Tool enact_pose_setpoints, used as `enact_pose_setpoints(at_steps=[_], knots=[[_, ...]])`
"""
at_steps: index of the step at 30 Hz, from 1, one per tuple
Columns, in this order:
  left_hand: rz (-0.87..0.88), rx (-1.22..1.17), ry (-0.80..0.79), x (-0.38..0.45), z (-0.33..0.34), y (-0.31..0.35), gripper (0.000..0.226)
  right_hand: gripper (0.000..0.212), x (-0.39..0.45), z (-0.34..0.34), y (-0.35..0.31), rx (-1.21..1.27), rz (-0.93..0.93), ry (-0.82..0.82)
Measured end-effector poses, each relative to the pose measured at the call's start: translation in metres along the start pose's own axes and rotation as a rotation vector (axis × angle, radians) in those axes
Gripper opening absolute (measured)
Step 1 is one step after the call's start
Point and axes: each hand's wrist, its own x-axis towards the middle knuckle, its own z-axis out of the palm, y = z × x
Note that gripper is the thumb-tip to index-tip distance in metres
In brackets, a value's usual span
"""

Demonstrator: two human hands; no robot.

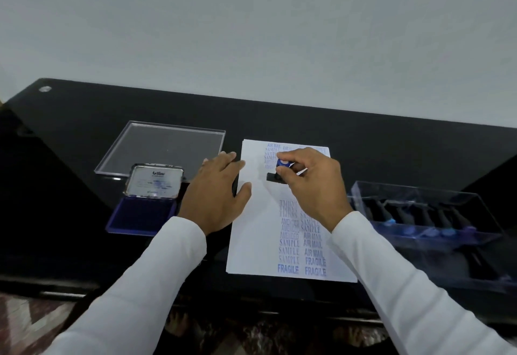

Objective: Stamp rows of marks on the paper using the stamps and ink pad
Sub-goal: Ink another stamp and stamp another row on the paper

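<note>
A white sheet of paper (257,231) lies on the black table, with blue stamped words in columns near its bottom and more near its top. My right hand (310,184) pinches a black stamp with a blue cap (281,168), its base down on the upper part of the paper. My left hand (216,192) lies flat with straight fingers, pressing the paper's left edge. The open ink pad (145,214), blue with its metal lid raised, sits left of my left hand.
A clear plastic lid (165,144) lies behind the ink pad. At the right stands a clear case (419,228) holding several more black stamps. The table's (391,144) front edge runs below the paper; patterned floor shows beneath.
</note>
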Motion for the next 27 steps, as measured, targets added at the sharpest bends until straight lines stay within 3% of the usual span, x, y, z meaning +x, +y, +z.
enact_pose_setpoints(at_steps=[10, 27], knots=[[0.064, 0.083, -0.069, 0.042, 0.022, -0.006, 0.062, 0.023, 0.030, 0.010, 0.016, -0.043, 0.024, -0.014], [0.092, 0.171, -0.054, 0.041, 0.037, -0.014, 0.061, 0.026, 0.043, 0.027, 0.022, -0.078, 0.007, -0.096]])
